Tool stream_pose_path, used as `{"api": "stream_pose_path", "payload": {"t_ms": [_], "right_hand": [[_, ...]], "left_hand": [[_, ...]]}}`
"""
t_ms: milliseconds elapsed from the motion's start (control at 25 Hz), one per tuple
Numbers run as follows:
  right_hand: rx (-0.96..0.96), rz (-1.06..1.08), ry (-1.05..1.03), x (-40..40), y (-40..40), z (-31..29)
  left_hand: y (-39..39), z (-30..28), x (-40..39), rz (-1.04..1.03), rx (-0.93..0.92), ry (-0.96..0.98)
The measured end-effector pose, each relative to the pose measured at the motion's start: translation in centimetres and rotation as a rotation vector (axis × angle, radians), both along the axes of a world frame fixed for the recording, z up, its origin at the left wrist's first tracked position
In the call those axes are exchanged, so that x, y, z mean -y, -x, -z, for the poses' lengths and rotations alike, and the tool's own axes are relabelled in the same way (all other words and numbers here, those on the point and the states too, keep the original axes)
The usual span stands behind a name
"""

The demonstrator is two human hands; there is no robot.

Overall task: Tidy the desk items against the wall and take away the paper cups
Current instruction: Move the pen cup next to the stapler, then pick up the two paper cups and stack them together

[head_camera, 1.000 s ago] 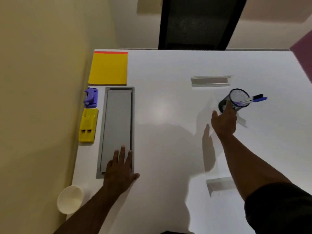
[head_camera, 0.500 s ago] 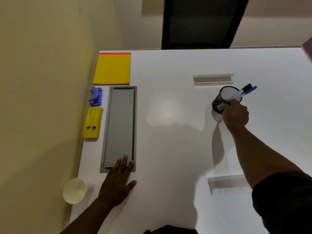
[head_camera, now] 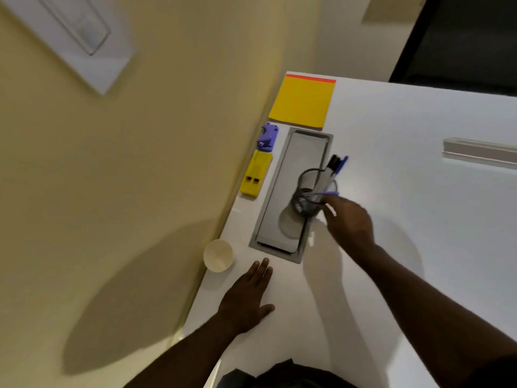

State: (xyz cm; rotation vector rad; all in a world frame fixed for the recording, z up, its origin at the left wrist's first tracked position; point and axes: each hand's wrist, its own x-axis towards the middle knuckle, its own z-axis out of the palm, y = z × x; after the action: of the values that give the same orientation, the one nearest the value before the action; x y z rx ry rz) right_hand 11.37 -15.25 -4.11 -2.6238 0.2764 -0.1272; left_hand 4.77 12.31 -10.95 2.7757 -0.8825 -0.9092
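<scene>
My right hand (head_camera: 348, 221) grips a black mesh pen holder (head_camera: 310, 191) with blue and black pens sticking out, held tilted above the grey cable tray lid (head_camera: 282, 197) set into the white desk (head_camera: 405, 247). My left hand (head_camera: 249, 295) lies flat on the desk, fingers apart, just right of a white paper cup (head_camera: 218, 255) that stands by the wall. Along the wall sit a yellow stapler-like item (head_camera: 256, 175), a small purple item (head_camera: 268, 137) and a yellow notepad with a red top strip (head_camera: 303, 100).
A beige wall (head_camera: 126, 191) borders the desk on the left, with a white panel (head_camera: 72, 32) mounted high on it. A clear acrylic stand (head_camera: 478, 151) lies at the right. A dark chair back (head_camera: 461, 46) stands beyond the far edge.
My right hand has carried the pen holder left across the desk, from the right side to above the cable tray. My left hand slid off the tray toward me. The view swung left.
</scene>
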Motion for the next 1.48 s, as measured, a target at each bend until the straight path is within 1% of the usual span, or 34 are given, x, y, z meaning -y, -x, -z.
{"api": "stream_pose_path", "payload": {"t_ms": [80, 200, 400, 480, 560, 680, 800, 880, 960, 1160, 1320, 1480], "right_hand": [[0.021, -0.162, 0.027, -4.0, -0.9, 0.0], [0.009, -0.322, 0.037, -8.7, -2.9, 0.6], [-0.101, -0.451, 0.105, -12.6, -4.9, 2.3], [-0.109, -0.476, 0.129, -12.9, -4.6, 2.5], [-0.086, -0.484, 0.166, -12.8, -4.2, 2.4], [0.007, -0.489, 0.223, -12.2, -2.8, 2.3], [0.081, -0.411, 0.12, -11.0, -0.2, 2.1], [0.029, -0.351, 0.039, -10.7, 2.4, 1.9], [-0.056, -0.355, 0.032, -11.3, 4.6, 1.9], [-0.259, -0.526, 0.132, -16.5, 6.0, 1.6], [-0.235, -0.421, 0.152, -19.1, 5.6, 2.5], [-0.185, -0.264, 0.111, -17.8, 7.8, 1.1]], "left_hand": [[0.6, -0.2, -0.7, -0.014, -0.003, -0.024], [1.3, -0.2, -1.4, -0.049, -0.033, -0.06], [1.9, 0.2, -1.7, -0.087, -0.052, -0.073], [2.0, 0.2, -1.6, -0.091, -0.058, -0.077], [2.1, 0.0, -1.5, -0.099, -0.064, -0.077], [2.5, -0.1, -1.2, -0.117, -0.068, -0.081], [2.8, -0.3, -1.0, -0.129, -0.063, -0.099], [2.7, -0.6, -0.8, -0.144, -0.077, -0.093], [2.8, -1.0, -0.8, -0.166, -0.099, -0.075], [5.0, -1.1, -3.8, -0.108, -0.071, -0.142], [7.1, -1.4, -6.6, -0.098, -0.116, -0.125], [9.5, -1.4, -9.2, -0.086, -0.154, -0.092]]}}
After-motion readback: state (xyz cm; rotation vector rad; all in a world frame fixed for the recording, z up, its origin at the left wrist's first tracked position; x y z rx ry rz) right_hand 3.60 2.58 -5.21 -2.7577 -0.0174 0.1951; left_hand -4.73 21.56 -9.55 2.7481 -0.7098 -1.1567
